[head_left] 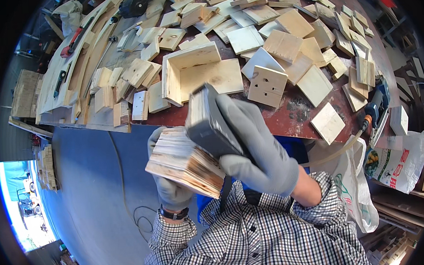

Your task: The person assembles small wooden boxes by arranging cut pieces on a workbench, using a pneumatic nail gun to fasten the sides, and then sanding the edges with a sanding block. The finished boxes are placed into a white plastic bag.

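Observation:
My left hand, in a grey work glove, grips a thick wooden block from beneath and behind. The block's faces show layered, streaky grain with dark stains along one side. In my gloved right hand is a dark grey sanding block with a paler side, fingers along its top and thumb at its near end. It sits over the wooden block's upper right corner; whether the two touch I cannot tell. Just beyond, on the table, stands a partly built wooden box with an open side.
Many loose wood pieces cover the dark red table. Long boards with a red-handled tool lie at the left. A blue power tool with a hose hangs at the right edge, near plastic bags. A cable crosses the floor.

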`<control>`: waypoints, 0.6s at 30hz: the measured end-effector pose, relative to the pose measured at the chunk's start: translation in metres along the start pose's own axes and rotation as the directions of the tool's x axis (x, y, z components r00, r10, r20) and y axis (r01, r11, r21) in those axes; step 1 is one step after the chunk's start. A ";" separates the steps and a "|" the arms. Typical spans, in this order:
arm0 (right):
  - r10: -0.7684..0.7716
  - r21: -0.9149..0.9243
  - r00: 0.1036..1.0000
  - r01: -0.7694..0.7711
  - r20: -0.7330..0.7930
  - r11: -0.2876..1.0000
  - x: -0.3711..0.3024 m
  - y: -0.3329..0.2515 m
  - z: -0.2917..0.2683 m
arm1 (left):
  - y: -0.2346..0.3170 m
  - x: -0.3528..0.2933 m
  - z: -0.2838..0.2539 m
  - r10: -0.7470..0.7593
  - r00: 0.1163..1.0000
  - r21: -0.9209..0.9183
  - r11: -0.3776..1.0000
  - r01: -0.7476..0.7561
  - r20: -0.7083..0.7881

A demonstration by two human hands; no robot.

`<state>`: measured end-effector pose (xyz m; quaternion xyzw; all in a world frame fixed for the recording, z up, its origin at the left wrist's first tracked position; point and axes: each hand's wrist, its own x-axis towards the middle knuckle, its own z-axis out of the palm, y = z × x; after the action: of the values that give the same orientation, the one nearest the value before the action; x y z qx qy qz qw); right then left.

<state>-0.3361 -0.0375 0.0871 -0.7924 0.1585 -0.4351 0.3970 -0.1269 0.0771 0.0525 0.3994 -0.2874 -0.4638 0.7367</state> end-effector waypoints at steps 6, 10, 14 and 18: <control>0.097 -0.155 0.992 -0.083 0.086 0.984 -0.062 0.007 0.005 | -0.027 0.008 -0.053 0.117 0.989 0.704 0.710 -0.019 -0.091; 0.131 -0.129 0.990 -0.136 -0.050 0.982 -0.010 0.000 -0.014 | -0.042 0.002 -0.064 0.110 0.966 0.967 -0.131 -0.217 0.232; 0.068 -0.377 0.985 -0.004 0.156 0.926 0.028 -0.006 -0.010 | -0.041 0.007 -0.037 0.064 0.981 0.902 0.387 -0.193 0.183; 0.145 -0.227 0.930 -0.069 0.338 0.971 0.009 -0.023 -0.017 | 0.002 0.016 -0.006 -0.196 0.962 0.006 0.980 0.201 -0.193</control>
<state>-0.3466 -0.0370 0.1150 -0.8852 0.1736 -0.2445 0.3557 -0.1148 0.0650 0.0521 0.4781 -0.1798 -0.4911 0.7056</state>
